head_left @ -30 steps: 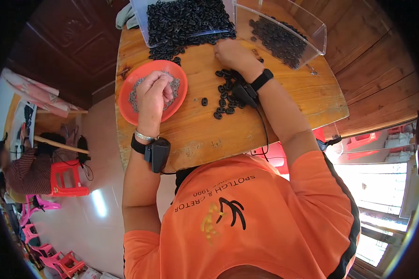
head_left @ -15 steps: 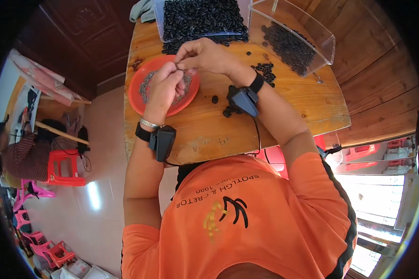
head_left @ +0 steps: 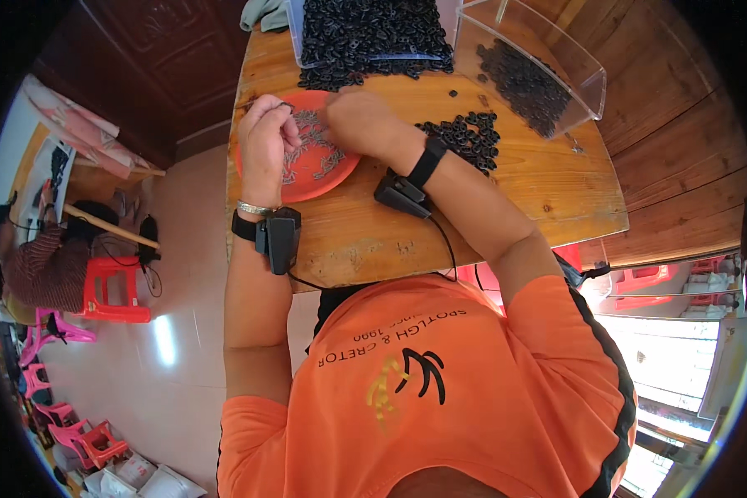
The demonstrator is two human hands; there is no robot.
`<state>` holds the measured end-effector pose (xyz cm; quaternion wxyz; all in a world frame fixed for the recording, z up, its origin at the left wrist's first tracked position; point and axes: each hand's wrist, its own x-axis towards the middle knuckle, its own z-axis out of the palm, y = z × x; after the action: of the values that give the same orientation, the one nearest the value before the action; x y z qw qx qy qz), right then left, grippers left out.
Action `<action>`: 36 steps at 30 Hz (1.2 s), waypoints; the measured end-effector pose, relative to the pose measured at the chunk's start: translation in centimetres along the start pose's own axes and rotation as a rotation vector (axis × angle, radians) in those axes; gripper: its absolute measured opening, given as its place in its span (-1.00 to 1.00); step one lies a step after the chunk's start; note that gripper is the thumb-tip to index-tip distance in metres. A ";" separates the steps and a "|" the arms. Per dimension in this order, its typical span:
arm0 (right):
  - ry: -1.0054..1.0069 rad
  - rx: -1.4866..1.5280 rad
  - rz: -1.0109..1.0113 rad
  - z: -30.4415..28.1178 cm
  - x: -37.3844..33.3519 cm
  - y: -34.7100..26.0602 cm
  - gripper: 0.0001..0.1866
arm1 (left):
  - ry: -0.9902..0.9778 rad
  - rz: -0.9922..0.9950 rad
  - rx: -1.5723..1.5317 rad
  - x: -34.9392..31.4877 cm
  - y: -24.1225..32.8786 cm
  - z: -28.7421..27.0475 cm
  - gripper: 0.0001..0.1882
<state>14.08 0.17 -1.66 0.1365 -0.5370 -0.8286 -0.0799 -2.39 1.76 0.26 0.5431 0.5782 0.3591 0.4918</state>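
Note:
My left hand point(head_left: 266, 143) is over the left rim of a red-orange plate point(head_left: 328, 178), its fingers curled in. A small black piece point(head_left: 287, 106) shows at its thumb and fingertips. Small grey metal pieces point(head_left: 311, 137), thin like screws or pins, lie scattered in the plate. Over the plate's right side is my right hand point(head_left: 363, 124), back upward and fingers bent down toward the metal pieces. Its fingertips are hidden or blurred, so I cannot make out whether they hold anything.
A clear bin point(head_left: 373, 29) of black pieces stands at the far edge, with some spilled in front. Loose black rings point(head_left: 469, 137) lie right of my right hand. A clear tray point(head_left: 527, 83) holds more. A person point(head_left: 54, 266) sits at the left near a red stool point(head_left: 116, 290).
My hands were together over the plate and are now apart. The left moved a little left with the black piece; the right moved right and nearer, down toward the metal pieces.

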 end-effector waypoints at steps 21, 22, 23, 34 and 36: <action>0.022 1.339 0.283 2.0 0.9 1.7 -0.85 | -0.070 -0.035 0.021 0.0 0.4 0.5 -0.84; 0.016 1.344 0.271 1.3 1.0 1.4 -0.85 | -0.058 -0.033 0.025 -0.2 0.4 0.2 -0.84; -0.005 1.417 0.282 -0.1 0.7 1.1 -0.85 | -0.099 -0.026 0.042 -0.4 0.4 0.1 -0.85; 0.051 1.676 0.176 -1.0 0.5 1.7 -0.87 | -0.245 0.029 0.005 -0.4 -0.2 0.4 -0.87; 0.052 1.677 0.174 -1.3 0.4 1.7 -0.87 | -0.272 0.046 0.060 -0.4 0.1 0.4 -0.86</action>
<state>15.64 0.89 -0.32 0.5146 -0.3176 -0.5659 0.5604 -2.16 1.24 0.28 0.5577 0.6636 0.2836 0.4102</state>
